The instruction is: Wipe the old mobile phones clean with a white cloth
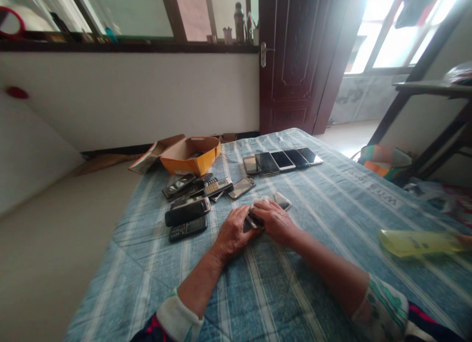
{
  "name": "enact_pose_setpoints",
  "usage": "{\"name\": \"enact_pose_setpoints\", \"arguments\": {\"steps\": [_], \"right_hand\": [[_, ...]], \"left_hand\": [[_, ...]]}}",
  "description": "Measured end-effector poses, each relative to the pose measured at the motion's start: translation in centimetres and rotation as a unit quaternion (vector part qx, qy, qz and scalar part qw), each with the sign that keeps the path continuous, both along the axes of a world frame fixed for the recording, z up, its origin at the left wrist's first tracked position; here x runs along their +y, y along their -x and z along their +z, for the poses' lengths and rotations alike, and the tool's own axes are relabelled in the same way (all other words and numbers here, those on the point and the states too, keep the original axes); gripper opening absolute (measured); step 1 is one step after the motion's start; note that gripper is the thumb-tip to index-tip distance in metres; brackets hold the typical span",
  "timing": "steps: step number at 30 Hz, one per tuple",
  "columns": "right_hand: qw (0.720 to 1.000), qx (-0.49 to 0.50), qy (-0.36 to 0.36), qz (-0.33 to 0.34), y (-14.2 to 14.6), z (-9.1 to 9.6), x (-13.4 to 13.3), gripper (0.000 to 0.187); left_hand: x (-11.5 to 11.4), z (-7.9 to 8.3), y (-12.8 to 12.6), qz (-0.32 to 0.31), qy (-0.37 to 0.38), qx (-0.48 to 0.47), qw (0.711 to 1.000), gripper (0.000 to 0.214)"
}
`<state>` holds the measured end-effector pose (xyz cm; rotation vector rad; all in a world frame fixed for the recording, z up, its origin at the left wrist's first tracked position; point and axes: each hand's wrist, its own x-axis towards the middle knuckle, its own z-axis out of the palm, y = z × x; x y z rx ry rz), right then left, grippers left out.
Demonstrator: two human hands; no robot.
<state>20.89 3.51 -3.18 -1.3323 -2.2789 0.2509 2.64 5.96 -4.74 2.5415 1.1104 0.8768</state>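
My left hand (233, 233) is closed around the side of a mobile phone (248, 225), low over the striped bedcover. From the right, my right hand (273, 219) bends its fingers over the same phone. A small whitish wad (253, 208) shows under its fingertips; I cannot tell what it is made of. Most of the held phone is covered by my fingers. Just past my right knuckles lies a light-coloured phone (281, 200). A grey touchscreen phone (242, 188) rests beyond my left hand.
Left of my hands is a loose pile of older phones (188, 212). Behind it stands an open orange cardboard box (191, 163). A row of several smartphones (283, 160) lies at the far side of the blue bedcover (155, 283). A yellow translucent packet (416, 242) is at right.
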Motion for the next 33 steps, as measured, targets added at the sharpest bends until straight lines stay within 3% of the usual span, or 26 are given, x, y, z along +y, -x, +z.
{"name": "enact_pose_setpoints", "arguments": {"steps": [4,6,8,12,14,20,26,33], "right_hand": [[0.99,-0.025,0.005,-0.14,-2.4,0.0,1.2,0.033],[0.984,-0.027,0.007,-0.178,-2.7,0.0,0.9,0.036],[0.987,-0.022,0.005,-0.16,-2.0,-0.1,0.1,0.037],[0.999,-0.018,-0.014,-0.035,-0.2,0.0,-1.7,0.035],[1.0,-0.02,-0.01,-0.018,-0.6,0.0,-1.9,0.037],[0.985,-0.021,0.005,-0.169,-3.4,-0.7,-1.3,0.038],[0.998,-0.021,-0.025,-0.052,-1.6,-0.8,-3.7,0.04],[0.981,-0.055,0.002,-0.184,-3.0,-0.7,-3.4,0.044]], "left_hand": [[-0.1,0.0,0.1,0.005,-0.005,0.007,1.0,0.057],[-0.1,0.0,0.1,0.006,-0.006,0.008,1.0,0.058],[-0.1,0.1,0.0,0.007,-0.005,0.008,1.0,0.057],[-0.1,0.1,-0.1,0.004,-0.001,0.005,1.0,0.054],[-0.1,0.1,-0.1,0.006,0.0,0.01,1.0,0.055],[-0.2,0.2,-0.1,0.015,-0.005,0.027,1.0,0.058],[-0.1,0.0,-0.1,0.018,-0.003,0.02,1.0,0.057],[-0.3,0.2,-0.1,0.016,-0.002,0.015,1.0,0.056]]}}
